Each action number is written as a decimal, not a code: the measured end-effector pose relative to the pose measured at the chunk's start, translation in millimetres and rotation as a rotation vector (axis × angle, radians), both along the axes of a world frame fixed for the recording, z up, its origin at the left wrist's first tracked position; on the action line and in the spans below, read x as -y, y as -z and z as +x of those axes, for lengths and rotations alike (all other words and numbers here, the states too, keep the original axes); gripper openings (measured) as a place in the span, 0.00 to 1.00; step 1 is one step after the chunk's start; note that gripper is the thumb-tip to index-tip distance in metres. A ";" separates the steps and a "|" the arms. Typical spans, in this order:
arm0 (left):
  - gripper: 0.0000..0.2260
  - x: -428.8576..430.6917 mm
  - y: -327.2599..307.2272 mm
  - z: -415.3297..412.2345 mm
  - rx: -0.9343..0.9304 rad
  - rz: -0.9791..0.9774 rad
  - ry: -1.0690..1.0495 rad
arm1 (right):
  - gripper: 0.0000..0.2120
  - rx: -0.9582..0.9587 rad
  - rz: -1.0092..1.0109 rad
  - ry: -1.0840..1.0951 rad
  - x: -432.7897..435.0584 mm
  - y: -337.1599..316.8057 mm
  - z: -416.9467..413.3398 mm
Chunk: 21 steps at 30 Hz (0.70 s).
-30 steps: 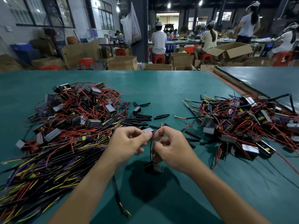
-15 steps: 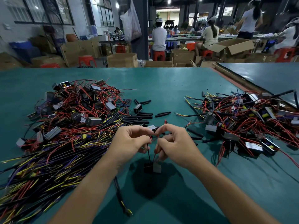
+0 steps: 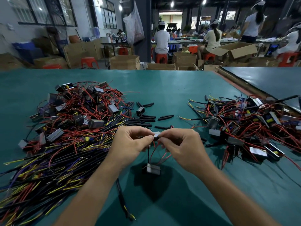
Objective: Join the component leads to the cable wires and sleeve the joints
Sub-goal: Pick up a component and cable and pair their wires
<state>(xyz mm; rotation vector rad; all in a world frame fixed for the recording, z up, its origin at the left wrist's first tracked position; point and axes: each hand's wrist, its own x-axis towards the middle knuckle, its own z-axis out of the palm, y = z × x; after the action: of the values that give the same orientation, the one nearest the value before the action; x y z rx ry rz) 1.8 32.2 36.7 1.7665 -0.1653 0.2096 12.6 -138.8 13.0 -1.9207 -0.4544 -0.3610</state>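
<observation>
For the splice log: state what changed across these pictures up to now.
The left hand and right hand closed their fingertips together, both pinching the wires at one spot. Below them the red leads now bow out to the right instead of hanging close together. Nothing was let go. The component hangs under the hands as before; the left pile and right pile lie unchanged.

Left hand [image 3: 132, 142] and right hand [image 3: 182, 144] meet fingertip to fingertip over green bench [image 3: 162, 88], pinching red leads [image 3: 151, 154]. Grey component [image 3: 153, 168] hangs below. Cable pile [image 3: 65, 128] left, black sleeves [image 3: 143, 119] centre, wired pile [image 3: 252, 124] right.
</observation>
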 end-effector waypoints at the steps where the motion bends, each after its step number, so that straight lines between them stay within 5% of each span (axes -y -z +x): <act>1: 0.08 -0.3 0.6 0.8 0.000 0.001 -0.001 | 0.08 0.004 -0.001 -0.003 -0.3 0.6 -0.2; 21: 0.05 -5.0 5.7 2.5 -0.101 -0.050 0.109 | 0.05 -0.075 0.036 -0.003 2.2 0.7 -0.8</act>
<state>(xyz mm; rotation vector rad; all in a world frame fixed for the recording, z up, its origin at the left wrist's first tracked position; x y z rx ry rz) 4.3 37.2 31.0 1.7086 -0.1817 0.0451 11.7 -141.0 12.3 -1.8914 -0.3986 -0.2928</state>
